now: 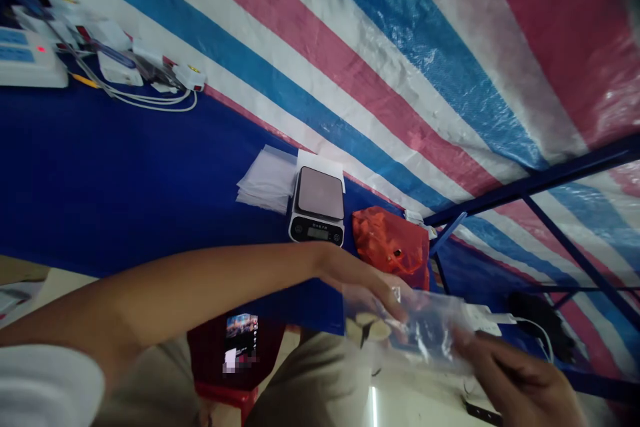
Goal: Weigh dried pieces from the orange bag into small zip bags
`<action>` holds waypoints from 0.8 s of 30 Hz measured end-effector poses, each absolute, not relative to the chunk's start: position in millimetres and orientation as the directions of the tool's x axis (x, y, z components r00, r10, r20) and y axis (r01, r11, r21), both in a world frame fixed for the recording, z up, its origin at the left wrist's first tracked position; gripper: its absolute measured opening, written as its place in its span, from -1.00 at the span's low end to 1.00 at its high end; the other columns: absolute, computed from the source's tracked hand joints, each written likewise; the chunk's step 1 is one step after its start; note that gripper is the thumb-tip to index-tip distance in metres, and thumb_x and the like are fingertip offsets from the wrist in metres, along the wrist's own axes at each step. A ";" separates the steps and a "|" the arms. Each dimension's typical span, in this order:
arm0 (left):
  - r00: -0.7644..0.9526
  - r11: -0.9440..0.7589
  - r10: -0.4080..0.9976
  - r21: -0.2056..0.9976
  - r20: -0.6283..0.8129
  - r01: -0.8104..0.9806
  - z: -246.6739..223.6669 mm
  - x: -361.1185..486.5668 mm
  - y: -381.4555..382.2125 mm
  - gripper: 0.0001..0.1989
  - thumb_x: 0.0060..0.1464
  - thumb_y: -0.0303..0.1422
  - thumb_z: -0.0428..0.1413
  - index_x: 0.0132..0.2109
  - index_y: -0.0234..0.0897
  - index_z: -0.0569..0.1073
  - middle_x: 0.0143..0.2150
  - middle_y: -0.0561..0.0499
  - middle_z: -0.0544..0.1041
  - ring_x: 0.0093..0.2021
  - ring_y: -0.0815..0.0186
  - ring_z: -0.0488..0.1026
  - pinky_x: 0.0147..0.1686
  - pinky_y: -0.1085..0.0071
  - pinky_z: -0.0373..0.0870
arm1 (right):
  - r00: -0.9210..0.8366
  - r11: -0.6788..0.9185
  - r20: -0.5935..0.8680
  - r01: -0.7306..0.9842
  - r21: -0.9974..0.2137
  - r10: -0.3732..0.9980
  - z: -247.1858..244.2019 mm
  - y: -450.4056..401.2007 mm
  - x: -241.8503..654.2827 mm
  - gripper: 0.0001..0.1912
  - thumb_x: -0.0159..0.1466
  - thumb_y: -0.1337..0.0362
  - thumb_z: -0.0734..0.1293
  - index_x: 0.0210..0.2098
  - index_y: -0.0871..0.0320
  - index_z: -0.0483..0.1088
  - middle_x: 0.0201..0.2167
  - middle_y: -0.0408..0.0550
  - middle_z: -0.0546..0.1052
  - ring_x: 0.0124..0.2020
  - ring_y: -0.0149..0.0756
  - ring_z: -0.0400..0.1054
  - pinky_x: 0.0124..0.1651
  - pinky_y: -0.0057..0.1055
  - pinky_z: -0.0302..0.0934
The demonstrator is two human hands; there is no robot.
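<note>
A clear plastic bag (433, 333) is stretched between my two hands above my lap at lower right. Tan, rounded pieces (377, 328) show at its left end; I cannot make out their kind. My left hand (373, 283) reaches across from the left and grips the bag near those pieces, partly behind the film. At the other end, my right hand (517, 370) pinches the bag's edge between thumb and fingers. Just beyond my left wrist is a small digital scale (320, 197) on the blue table (125, 180), its pan bare.
Beside the scale lie flat clear bags (267, 179) to the left and a red plastic bag (390, 240) to the right. Chargers and cables (150, 73) crowd the far left. A phone (240, 340) rests on a red stool (210, 363). Blue metal bars (540, 180) stand at right.
</note>
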State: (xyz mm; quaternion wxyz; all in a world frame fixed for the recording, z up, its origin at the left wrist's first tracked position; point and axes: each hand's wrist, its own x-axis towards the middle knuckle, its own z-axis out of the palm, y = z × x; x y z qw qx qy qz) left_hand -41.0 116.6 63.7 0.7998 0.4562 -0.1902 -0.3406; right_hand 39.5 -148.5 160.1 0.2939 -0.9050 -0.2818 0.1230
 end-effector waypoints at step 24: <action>0.784 -0.582 -0.246 0.561 0.569 -0.589 44.2 -64.6 72.7 -0.68 0.16 -0.27 0.12 -0.51 -0.23 0.28 -0.57 0.10 0.39 -0.54 0.41 0.24 -0.51 0.38 0.02 | 0.881 -0.148 -0.324 -0.290 -0.946 0.344 39.6 9.0 99.0 -0.65 0.20 -0.02 0.40 -0.40 0.18 0.44 -0.75 -0.38 0.17 -0.80 -0.53 0.03 -0.78 -0.58 -0.15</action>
